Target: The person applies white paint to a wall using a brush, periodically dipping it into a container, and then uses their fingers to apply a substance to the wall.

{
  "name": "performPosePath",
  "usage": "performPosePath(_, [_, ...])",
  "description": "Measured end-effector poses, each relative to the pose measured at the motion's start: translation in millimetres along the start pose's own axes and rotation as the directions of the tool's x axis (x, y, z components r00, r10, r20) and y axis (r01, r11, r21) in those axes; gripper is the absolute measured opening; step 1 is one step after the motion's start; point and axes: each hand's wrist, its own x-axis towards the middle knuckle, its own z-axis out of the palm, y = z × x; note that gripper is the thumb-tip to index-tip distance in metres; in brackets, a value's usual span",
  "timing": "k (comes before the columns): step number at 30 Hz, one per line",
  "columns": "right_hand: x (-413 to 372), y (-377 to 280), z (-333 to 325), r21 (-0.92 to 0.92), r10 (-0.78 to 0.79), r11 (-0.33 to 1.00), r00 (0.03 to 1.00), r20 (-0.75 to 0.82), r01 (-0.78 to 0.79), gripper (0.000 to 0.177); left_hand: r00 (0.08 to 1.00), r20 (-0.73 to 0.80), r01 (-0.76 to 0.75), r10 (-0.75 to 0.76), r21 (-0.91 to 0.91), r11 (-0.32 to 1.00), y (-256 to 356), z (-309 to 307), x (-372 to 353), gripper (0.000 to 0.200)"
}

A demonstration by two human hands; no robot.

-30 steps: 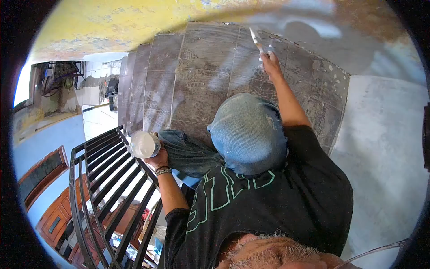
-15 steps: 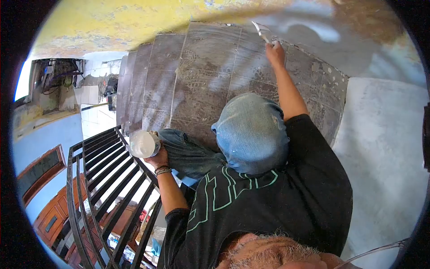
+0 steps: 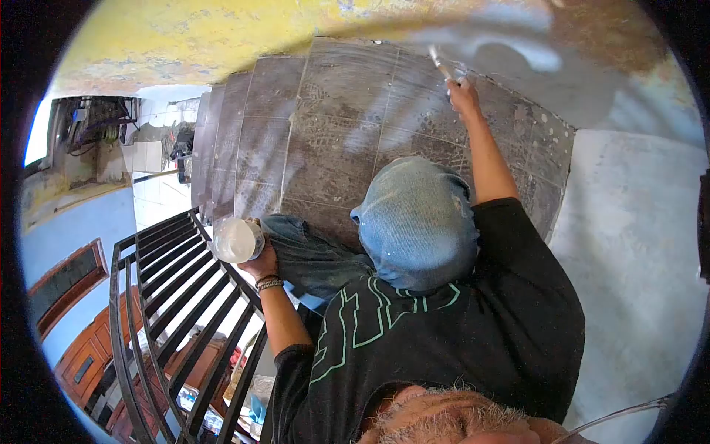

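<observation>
My right hand (image 3: 464,96) is closed around the handle of a brush (image 3: 441,62) with a pale tip, which points up and left near the foot of the wall (image 3: 384,16). The tip is a little blurred, and I cannot tell if it touches the wall. My left hand (image 3: 265,259) is wrapped round a clear plastic cup (image 3: 237,240) with whitish contents, held beside the black railing. Between the two arms my knee in worn blue jeans (image 3: 418,218) is raised.
Dusty dark tiles (image 3: 336,89) cover the floor, stepping down at the left. A black metal railing (image 3: 181,311) runs along my left side, above a lower room with a wooden door (image 3: 87,359). A pale grey wall (image 3: 629,214) stands at the right.
My right hand has moved slightly right and down with the brush, and the brush tip has shifted right. My left hand and the cup have hardly moved.
</observation>
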Motion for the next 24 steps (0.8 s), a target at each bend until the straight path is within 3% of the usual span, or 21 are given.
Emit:
performPosePath(1, [-2.1, -0.8, -0.4, 0.057, 0.088, 0.994, 0.987, 0.134, -0.097, 0.034, 1.000, 0.010, 0.001, -0.001, 0.011, 1.000, -0.1, -2.7, 0.9, 0.056])
performPosePath(2, [-3.6, -1.4, -1.7, 0.054, 0.089, 0.994, 0.987, 0.134, -0.097, 0.034, 1.000, 0.019, 0.003, -0.003, 0.023, 1.000, -0.9, -5.8, 0.9, 0.056])
performPosePath(4, [-8.6, -4.9, -3.7, 0.398, 0.100, 0.913, 0.995, 0.000, -0.091, 0.021, 1.000, 0.018, 0.005, -0.006, 0.024, 1.000, -1.7, -8.7, 1.5, 0.056])
performPosePath(5, [-12.9, -7.2, -4.1, 0.401, 0.104, 0.911, 0.995, -0.001, -0.095, 0.021, 1.000, 0.019, 0.007, -0.008, 0.027, 1.000, -1.2, -8.0, 2.1, 0.057])
performPosePath(7, [-19.0, -13.9, -3.8, 0.189, 0.105, 0.970, 0.964, 0.244, -0.154, 0.021, 1.000, 0.013, 0.014, -0.015, 0.019, 1.000, -1.1, -5.1, 2.6, 0.057])
performPosePath(8, [-16.7, -12.4, -3.6, 0.188, 0.107, 0.970, 0.964, 0.244, -0.155, 0.021, 1.000, 0.003, 0.022, -0.022, 0.012, 1.000, -0.9, -3.2, 0.9, 0.058])
performPosePath(11, [3.0, 4.0, 7.3, 0.350, 0.136, 0.915, 0.971, 0.198, -0.200, 0.022, 0.999, -0.048, -0.015, 0.016, 0.025, 1.000, -0.8, 8.2, -2.8, 0.058])
performPosePath(13, [16.6, 26.6, 22.0, -0.007, -0.087, 0.996, 0.996, -0.004, 0.087, 0.023, 1.000, -0.011, -0.009, 0.009, 0.022, 1.000, 2.0, 4.5, -1.8, 0.057])
performPosePath(14, [11.7, 9.8, 15.6, -0.005, -0.092, 0.996, 0.996, -0.004, 0.092, 0.023, 1.000, 0.025, -0.002, 0.001, 0.010, 1.000, 0.2, 1.6, -0.4, 0.057])
performPosePath(16, [-1.4, -14.0, -2.3, -0.087, 0.067, 0.995, 0.948, 0.311, -0.041, 0.040, 0.999, 0.035, 0.021, -0.023, 0.047, 0.999, 1.5, -7.6, 1.8, 0.056])
performPosePath(17, [10.8, -1.1, 3.1, -0.088, 0.074, 0.995, 0.948, 0.310, -0.049, 0.040, 0.998, 0.048, 0.044, -0.048, 0.083, 0.996, 2.4, -7.7, 2.0, 0.056])
performPosePath(19, [42.4, 18.1, 17.6, 0.046, -0.018, 0.999, 0.997, 0.071, 0.015, 0.027, 0.999, 0.020, 0.029, -0.030, 0.050, 0.998, 0.6, -3.4, 0.9, 0.056])
performPosePath(21, [12.6, -24.7, 6.6, -0.002, 0.026, 1.000, 0.997, 0.075, -0.026, 0.028, 1.000, -0.008, 0.006, -0.005, 0.009, 1.000, 0.3, -1.2, 2.5, 0.057])
performPosePath(23, [7.3, -37.2, 2.6, -0.182, 0.044, 0.983, 0.929, 0.369, 0.026, 0.030, 0.999, 0.015, 0.030, -0.030, 0.008, 1.000, -0.2, -1.9, 3.7, 0.057])
performPosePath(24, [10.6, -33.6, 6.0, -0.183, 0.048, 0.983, 0.928, 0.370, 0.022, 0.030, 0.999, 0.013, 0.032, -0.032, 0.011, 0.999, 0.3, -3.3, 2.2, 0.057])
